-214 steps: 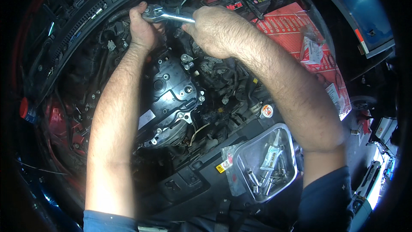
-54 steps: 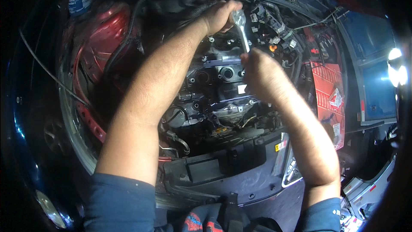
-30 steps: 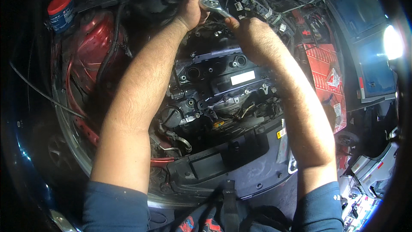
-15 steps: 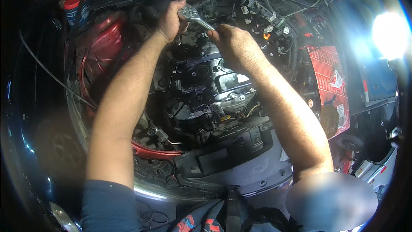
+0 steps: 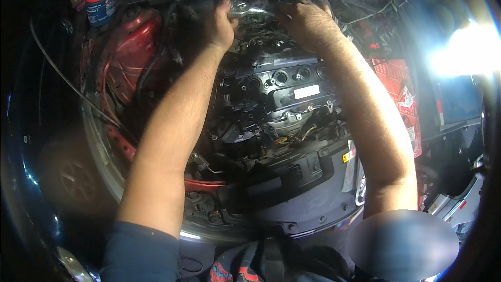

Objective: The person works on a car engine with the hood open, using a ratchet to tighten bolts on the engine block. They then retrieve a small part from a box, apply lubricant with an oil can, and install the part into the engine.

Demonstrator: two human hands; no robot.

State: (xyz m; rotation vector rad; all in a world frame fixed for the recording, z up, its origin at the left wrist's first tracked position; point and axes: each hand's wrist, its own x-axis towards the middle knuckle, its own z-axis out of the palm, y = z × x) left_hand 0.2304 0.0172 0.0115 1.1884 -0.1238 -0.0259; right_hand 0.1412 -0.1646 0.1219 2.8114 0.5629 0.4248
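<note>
A shiny metal ratchet wrench (image 5: 258,11) lies nearly crosswise above the back of the engine. My left hand (image 5: 222,27) is closed at its head, thumb up, while whatever is under that head stays hidden. Around the handle end wraps my right hand (image 5: 309,25), arm stretched far forward. Below both hands lies the engine's dark top cover (image 5: 284,95), with round openings and a white label (image 5: 307,92).
A blue tub with a red lid (image 5: 100,2) stands at the back left. Red bodywork (image 5: 133,36) lines the engine bay's left side. Right of my right arm is a red perforated tray (image 5: 389,70), near a glaring lamp (image 5: 469,49). A thin rod (image 5: 65,75) slants along the left.
My hands have shifted to the right with the ratchet wrench. Its handle has swung from slanting toward me to nearly level, my right hand moving farther away. The whole view has shifted slightly.
</note>
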